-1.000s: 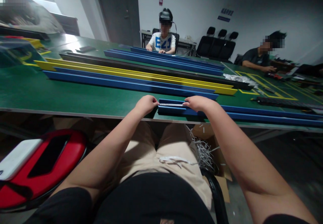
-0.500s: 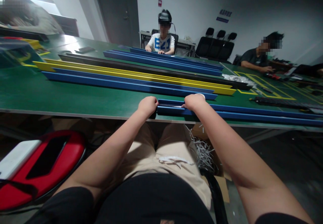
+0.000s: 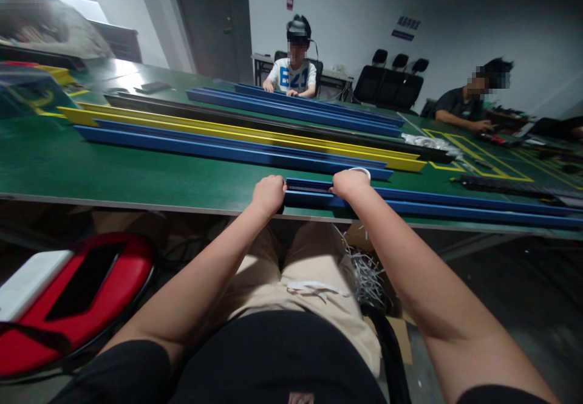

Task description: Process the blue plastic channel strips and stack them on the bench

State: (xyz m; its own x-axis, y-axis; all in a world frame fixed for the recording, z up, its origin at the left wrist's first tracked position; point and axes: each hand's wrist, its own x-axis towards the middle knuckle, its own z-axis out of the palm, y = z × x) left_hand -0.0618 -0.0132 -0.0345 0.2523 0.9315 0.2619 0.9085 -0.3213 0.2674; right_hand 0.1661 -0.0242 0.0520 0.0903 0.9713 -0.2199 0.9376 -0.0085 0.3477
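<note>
A long blue channel strip (image 3: pixel 455 205) lies along the near edge of the table, running off to the right. At its left end my left hand (image 3: pixel 269 195) is closed, fingertips against the strip; the exact grip is hidden. My right hand (image 3: pixel 350 184) is closed over the strip a little further right, fingers curled down into the channel. Behind its knuckles shows the rim of a white ring, like a roll of tape (image 3: pixel 364 172). Between both hands a short length of the channel is visible.
Beyond lie another blue strip (image 3: pixel 182 146), yellow strips (image 3: pixel 255 135), a black strip (image 3: pixel 218 115) and more blue strips (image 3: pixel 291 109). A red stool (image 3: pixel 132 264) stands below left. White paper-like scraps (image 3: pixel 368 276) fill a box below. Several people sit around the table.
The pale sliver seen in the channel between my hands is now hardly visible. My left hand has shifted very slightly; the right hand stays in place.
</note>
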